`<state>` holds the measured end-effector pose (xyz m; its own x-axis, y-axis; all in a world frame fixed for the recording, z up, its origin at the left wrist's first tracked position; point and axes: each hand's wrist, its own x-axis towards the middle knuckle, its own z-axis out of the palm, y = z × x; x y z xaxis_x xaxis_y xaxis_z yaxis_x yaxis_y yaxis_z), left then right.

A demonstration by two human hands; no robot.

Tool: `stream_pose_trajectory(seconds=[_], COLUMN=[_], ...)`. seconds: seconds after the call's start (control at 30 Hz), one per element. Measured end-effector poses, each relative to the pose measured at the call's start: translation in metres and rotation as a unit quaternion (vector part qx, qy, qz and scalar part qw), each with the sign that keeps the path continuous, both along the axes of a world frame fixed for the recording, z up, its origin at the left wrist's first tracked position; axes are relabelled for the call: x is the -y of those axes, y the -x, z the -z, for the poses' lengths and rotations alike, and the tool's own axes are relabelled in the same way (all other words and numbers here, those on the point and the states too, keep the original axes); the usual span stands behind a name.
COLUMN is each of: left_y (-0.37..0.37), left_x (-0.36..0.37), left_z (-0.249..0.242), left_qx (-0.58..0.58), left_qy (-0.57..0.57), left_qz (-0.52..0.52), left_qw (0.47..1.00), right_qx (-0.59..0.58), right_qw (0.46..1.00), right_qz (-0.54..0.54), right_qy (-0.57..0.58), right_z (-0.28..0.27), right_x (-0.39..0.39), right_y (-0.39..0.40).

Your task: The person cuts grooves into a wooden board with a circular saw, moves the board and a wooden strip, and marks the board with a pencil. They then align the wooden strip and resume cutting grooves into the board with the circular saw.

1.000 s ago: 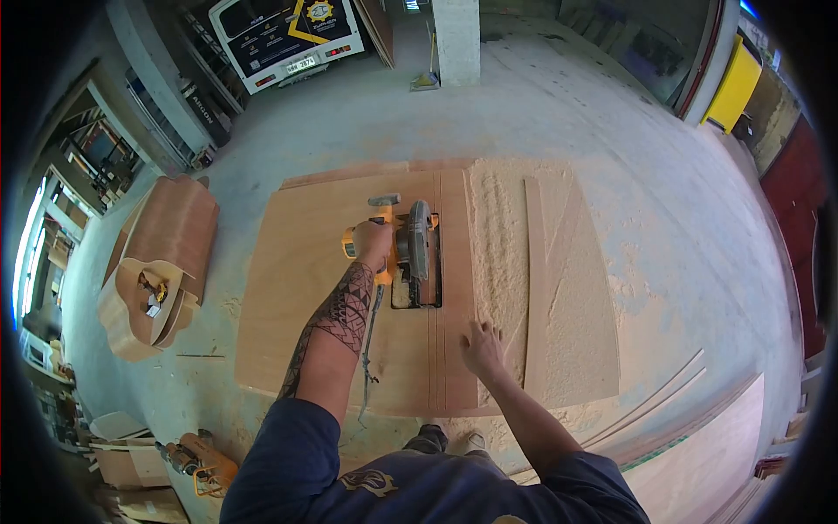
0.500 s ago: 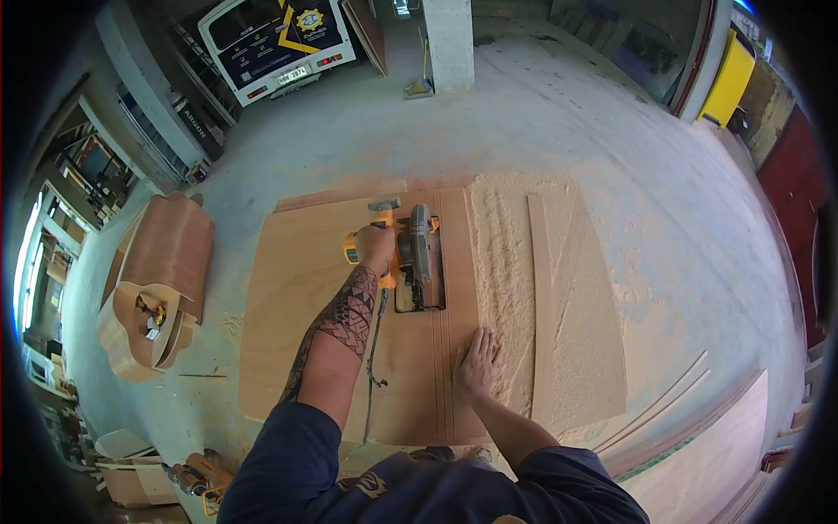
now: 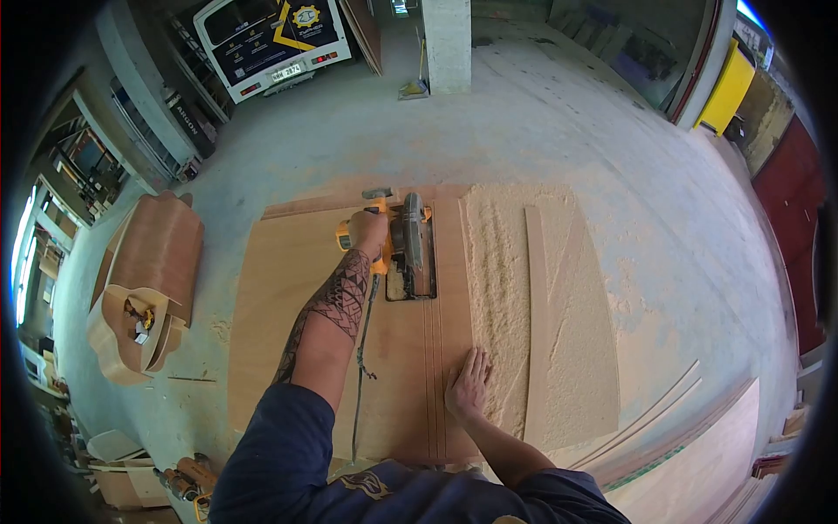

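My left hand (image 3: 370, 234) is wrapped round the rear handle of a yellow and black circular saw (image 3: 413, 240). The saw's flat base rests on a large brown plywood sheet (image 3: 297, 323), close to its far edge. Its blade is hidden under the guard. From the saw a dark cord (image 3: 360, 375) runs back over the sheet towards me. Several thin parallel lines (image 3: 433, 367) run lengthwise on the sheet behind the saw. My right hand (image 3: 468, 382) lies flat, fingers extended, at the sheet's right side beside a thick layer of sawdust (image 3: 497, 288).
A long wood strip (image 3: 536, 323) lies in the sawdust. Left stands a curved plywood piece (image 3: 161, 253) with tools inside; another power tool (image 3: 188, 480) sits lower left. Thin strips (image 3: 642, 410) and stacked panels (image 3: 698, 463) lie right. A van (image 3: 271, 44) and pillar (image 3: 448, 44) stand ahead.
The circular saw has moved a little farther away along the sheet, with my left hand still on its handle. My right hand stays flat at the sheet's right side. The view has shifted slightly.
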<state>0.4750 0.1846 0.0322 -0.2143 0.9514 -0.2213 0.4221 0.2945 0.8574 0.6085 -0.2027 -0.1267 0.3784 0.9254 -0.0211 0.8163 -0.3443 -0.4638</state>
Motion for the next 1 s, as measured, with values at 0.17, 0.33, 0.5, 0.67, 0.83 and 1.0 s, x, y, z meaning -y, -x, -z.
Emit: stream_pose_trajectory(seconds=[0.17, 0.33, 0.5, 0.67, 0.83, 1.0], left_y=[-0.004, -0.005, -0.008, -0.012, -0.014, -0.028], left_x=[-0.030, -0.069, -0.090, -0.106, -0.139, -0.127], left_z=[0.008, 0.028, 0.027, 0.029, 0.053, 0.008], left_qx=[0.006, 0.050, 0.040, 0.018, -0.041, -0.028], left_qy=[-0.013, -0.028, -0.022, -0.033, -0.058, -0.031], left_qz=[-0.005, 0.007, -0.003, -0.018, -0.025, -0.040], left_qw=[1.000, 0.998, 0.999, 0.999, 0.997, 0.998], right_qx=[-0.005, -0.010, -0.013, -0.019, -0.019, -0.035], right_qw=[1.000, 1.000, 1.000, 1.000, 1.000, 0.999], right_qz=[0.004, 0.005, -0.001, -0.003, -0.005, -0.005], right_qy=[0.012, 0.014, 0.022, 0.019, 0.021, 0.023], right_z=[-0.003, -0.007, -0.013, -0.011, -0.015, -0.019], right_x=[-0.001, -0.001, -0.001, -0.001, -0.003, -0.004], right_y=[0.001, 0.000, 0.000, 0.000, 0.001, -0.001])
